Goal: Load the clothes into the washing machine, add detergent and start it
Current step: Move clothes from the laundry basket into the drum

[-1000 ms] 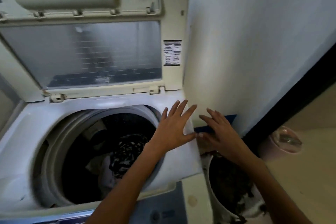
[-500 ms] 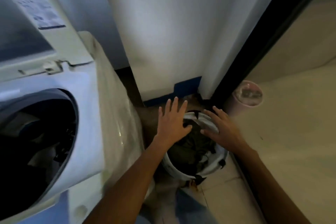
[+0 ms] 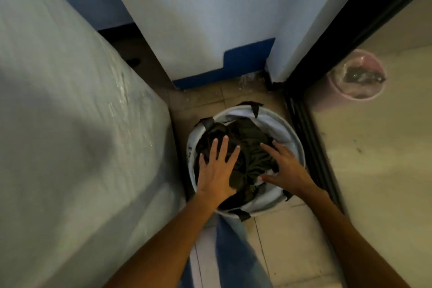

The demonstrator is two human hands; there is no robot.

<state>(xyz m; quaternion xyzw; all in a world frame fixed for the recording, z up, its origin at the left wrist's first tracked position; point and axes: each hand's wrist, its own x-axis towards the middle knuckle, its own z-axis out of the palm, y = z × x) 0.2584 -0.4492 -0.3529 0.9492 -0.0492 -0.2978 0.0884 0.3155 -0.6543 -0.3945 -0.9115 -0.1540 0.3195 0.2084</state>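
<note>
The washing machine's [image 3: 70, 124] pale side fills my left, and the white wall [image 3: 210, 18] closes the corner ahead. A black door frame [image 3: 311, 142] runs down the right, so only a narrow strip of tiled floor [image 3: 292, 241] lies between them. The round white laundry basket [image 3: 294, 138] stands in that strip, just beside the machine, with the dark clothes [image 3: 250, 147] heaped inside. A pink bin [image 3: 357, 75] sits beyond the frame. My left hand [image 3: 216, 168] lies flat on the clothes, fingers spread wide. My right hand [image 3: 285, 166], also spread, touches their right side, gripping nothing.
</note>
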